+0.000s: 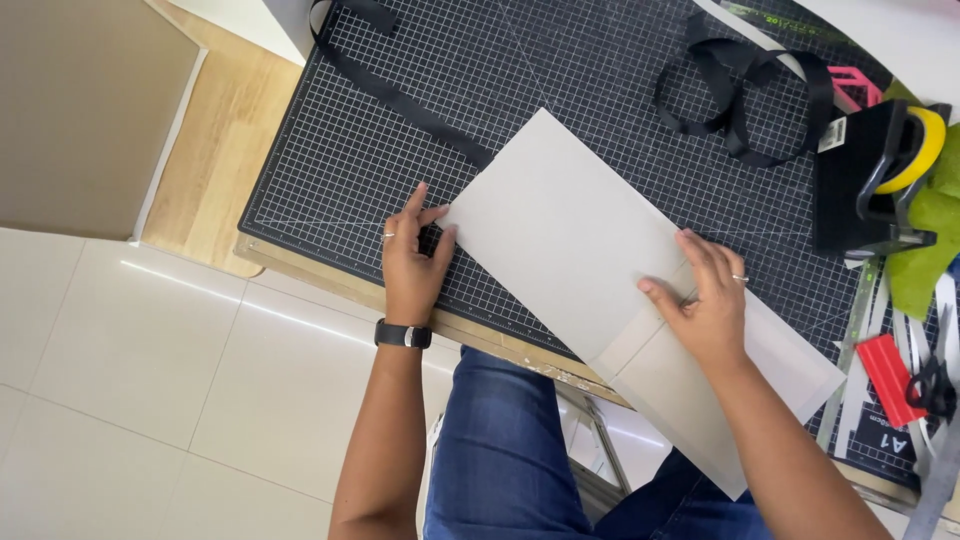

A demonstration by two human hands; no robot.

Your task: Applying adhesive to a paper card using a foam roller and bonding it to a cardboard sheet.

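A large grey cardboard sheet (560,235) lies at an angle on a black gridded cutting mat (350,150). A second grey piece (690,395) sits under or beside its near end and overhangs the table edge. My left hand (410,260), with a ring and a black wrist band, pinches the sheet's left corner between thumb and fingers. My right hand (705,300), also ringed, presses flat on the sheet near the seam where the two grey pieces meet.
A black strap (400,95) runs across the mat, and a looped black strap (740,95) lies at the back right. A black tape dispenser with a yellow roll (880,170), a metal ruler (860,330), a red cutter (890,375) and scissors (935,385) crowd the right. White floor tiles lie below.
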